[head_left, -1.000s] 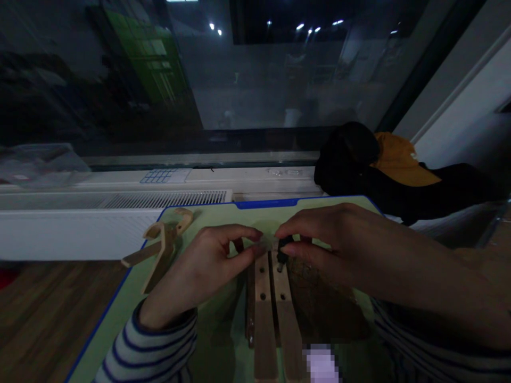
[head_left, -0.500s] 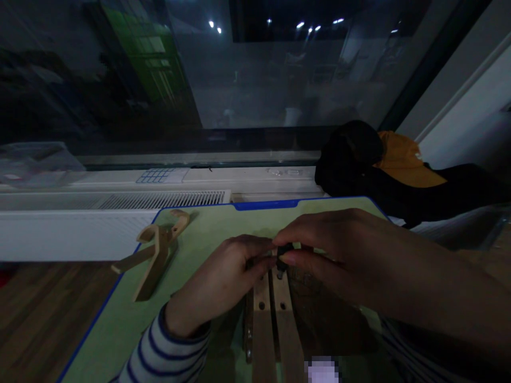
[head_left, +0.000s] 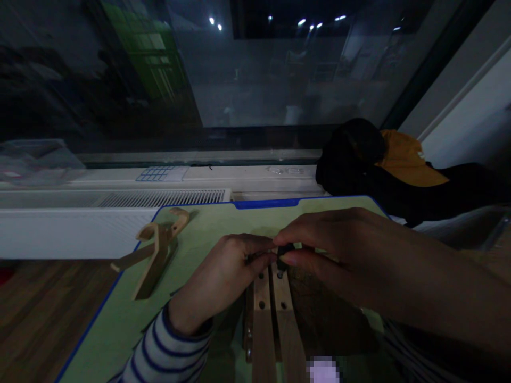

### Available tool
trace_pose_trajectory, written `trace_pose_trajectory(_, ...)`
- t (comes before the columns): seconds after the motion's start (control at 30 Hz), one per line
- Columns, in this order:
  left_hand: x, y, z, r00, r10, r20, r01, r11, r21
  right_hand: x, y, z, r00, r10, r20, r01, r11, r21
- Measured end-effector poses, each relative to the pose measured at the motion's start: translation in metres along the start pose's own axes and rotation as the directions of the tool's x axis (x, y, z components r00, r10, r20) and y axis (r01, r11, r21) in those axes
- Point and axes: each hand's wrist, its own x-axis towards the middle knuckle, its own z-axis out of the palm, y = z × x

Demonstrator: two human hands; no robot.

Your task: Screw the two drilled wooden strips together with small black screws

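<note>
My right hand (head_left: pixel 335 247) pinches a small black-handled tool (head_left: pixel 284 254), possibly a stubby screwdriver, between thumb and fingers. Its short metal tip points down at a hole near the far end of the right wooden bar (head_left: pixel 288 324). Beside it, parallel and with a narrow gap, lies the left wooden bar (head_left: pixel 262 330), which has two dark holes showing. My left hand (head_left: pixel 227 276) is closed at the far end of the bars, thumb and forefinger tips close to the tool. What those fingers grip is hidden.
A light wooden piece with curved hooks (head_left: pixel 157 255) stands on the left of the green, blue-edged table (head_left: pixel 211 221). A radiator (head_left: pixel 72 229) and windowsill lie behind. Dark cloth and an orange cap (head_left: pixel 411 159) are at back right; a clear plastic bag (head_left: pixel 40 162) is far left.
</note>
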Motion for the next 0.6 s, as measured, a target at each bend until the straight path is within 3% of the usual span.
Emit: trace_pose_trajectory(0.6,0.0015,0.0020,0.0006,1.000,-0.010,0.009,0.010,0.999,0.044,0.0010,-0.0007,-0.0016,1.000,-0.027,-0.009,0.027,1.000,-0.005)
